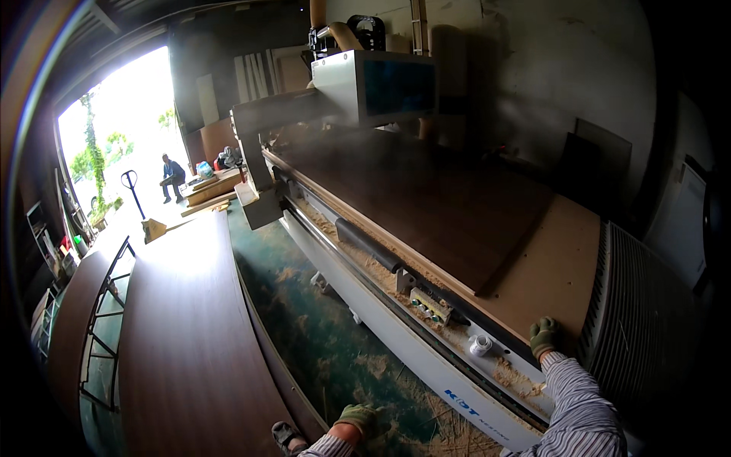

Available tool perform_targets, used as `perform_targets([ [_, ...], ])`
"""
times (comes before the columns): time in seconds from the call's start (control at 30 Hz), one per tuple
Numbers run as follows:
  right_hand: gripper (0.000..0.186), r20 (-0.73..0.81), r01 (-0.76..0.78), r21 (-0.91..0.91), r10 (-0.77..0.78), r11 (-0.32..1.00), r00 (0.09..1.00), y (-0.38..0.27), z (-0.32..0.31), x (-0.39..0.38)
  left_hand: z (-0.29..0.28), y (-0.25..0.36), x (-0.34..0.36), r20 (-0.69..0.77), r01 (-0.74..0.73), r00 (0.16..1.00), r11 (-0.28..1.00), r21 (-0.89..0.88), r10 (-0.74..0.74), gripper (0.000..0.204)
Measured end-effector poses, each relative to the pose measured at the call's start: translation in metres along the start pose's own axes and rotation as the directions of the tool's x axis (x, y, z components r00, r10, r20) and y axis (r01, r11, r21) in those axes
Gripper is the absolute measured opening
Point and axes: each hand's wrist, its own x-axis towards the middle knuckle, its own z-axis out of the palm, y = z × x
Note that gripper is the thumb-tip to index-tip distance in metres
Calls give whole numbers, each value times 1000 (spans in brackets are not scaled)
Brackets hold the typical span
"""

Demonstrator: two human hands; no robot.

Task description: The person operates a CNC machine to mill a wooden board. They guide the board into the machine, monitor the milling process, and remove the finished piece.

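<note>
My right hand [544,337], in a green work glove, rests on the near edge of a tan base board [560,251] on the machine bed. Its fingers lie on the board and hold nothing that I can see. A dark brown wood panel [457,206] lies on that board, beyond this hand. Low in the middle, my left hand [358,417], also gloved, hangs over the green floor next to the machine's side. Its fingers are too dim to read, and nothing shows in it. A small white roll-shaped item [480,345] sits on the machine's side ledge, near my right hand.
The cutting machine's grey head unit [335,84] stands over the bed's far end, in hazy dust. Sawdust [373,266] covers the ledge. Long brown panels [183,327] lie at left beside a metal frame [95,343]. A pallet jack [141,206] and a seated person [172,177] are near the doorway.
</note>
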Motion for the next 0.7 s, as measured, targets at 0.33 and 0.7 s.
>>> perform_targets([
  [0.33,25,-8,23,31,-23,999,1000,0,1,0,-9,9,-11,50,24,998,1000,-20,-23,59],
  [0.7,29,15,-13,-1,13,1000,1000,-6,-4,0,-5,8,-3,24,-22,999,1000,2,22,63],
])
